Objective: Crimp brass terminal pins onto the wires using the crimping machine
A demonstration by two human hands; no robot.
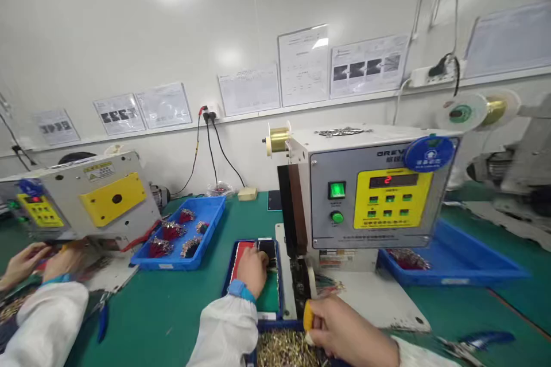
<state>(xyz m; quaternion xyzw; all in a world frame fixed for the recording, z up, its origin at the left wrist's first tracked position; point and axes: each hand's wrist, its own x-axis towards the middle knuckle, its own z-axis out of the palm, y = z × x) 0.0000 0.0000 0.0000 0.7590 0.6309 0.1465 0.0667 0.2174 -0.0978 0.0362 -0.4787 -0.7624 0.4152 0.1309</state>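
My left hand [253, 271], with a blue band at the wrist, is lowered into a blue divided tray [226, 278]. Its fingers are bent down by the black pieces [267, 249]; their tips are hidden. Red pieces [246, 250] and green pieces [271, 291] lie in the other compartments. My right hand [340, 324] is closed in a pinch at the black feed head [300, 284] of a grey bench machine [321, 189]. A yellow cover [308, 316] shows at its fingertips; what they pinch I cannot make out. Below lies a bin of small gold-coloured metal parts [286, 348].
Wire bundles lie in a blue tray [217, 209] at left and another blue tray [473, 275] at right. Pliers [486, 339] rest at lower right. At far left a co-worker's hands [64, 261] work at a second machine [103, 189].
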